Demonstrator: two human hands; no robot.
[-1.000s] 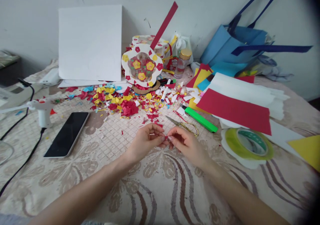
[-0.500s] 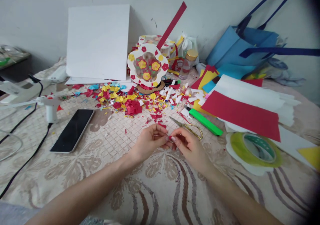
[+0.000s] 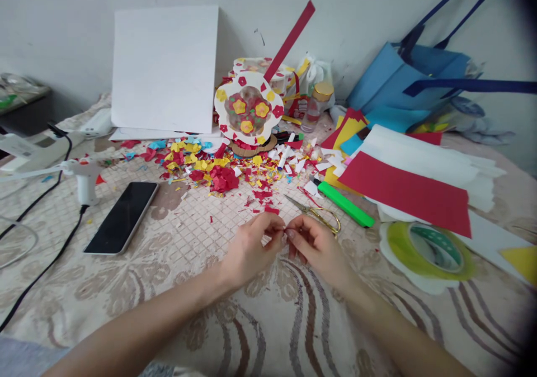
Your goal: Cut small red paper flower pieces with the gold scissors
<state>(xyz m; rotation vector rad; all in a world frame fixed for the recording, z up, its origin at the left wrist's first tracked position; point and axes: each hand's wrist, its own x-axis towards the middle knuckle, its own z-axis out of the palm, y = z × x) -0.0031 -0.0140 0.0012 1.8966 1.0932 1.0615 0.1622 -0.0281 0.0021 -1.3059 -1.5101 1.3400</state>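
Note:
Over the patterned tablecloth, my left hand (image 3: 254,248) and my right hand (image 3: 318,248) meet fingertip to fingertip, both closed in a pinch. Between them is a tiny piece of red paper (image 3: 286,230), mostly covered by the fingers. Just beyond my right hand lie gold-handled scissors (image 3: 323,216), blades pointing left. A green utility knife (image 3: 344,203) rests to their right. Behind the hands spreads a heap of red, yellow, blue and white paper scraps (image 3: 224,179). A flower-shaped white paper lantern panel (image 3: 249,108) with red and yellow paper flowers stands at the back.
At left are a black-screened phone (image 3: 121,218) and a white glue gun (image 3: 86,181) with its cable. On the right lie yellow-green tape (image 3: 398,248), red paper (image 3: 406,189) and a blue bag (image 3: 377,80). A white board (image 3: 164,69) leans on the wall.
My left hand has rolled slightly, its fingers curling in more at the pinch. Less of the red paper shows now. My right hand has barely shifted.

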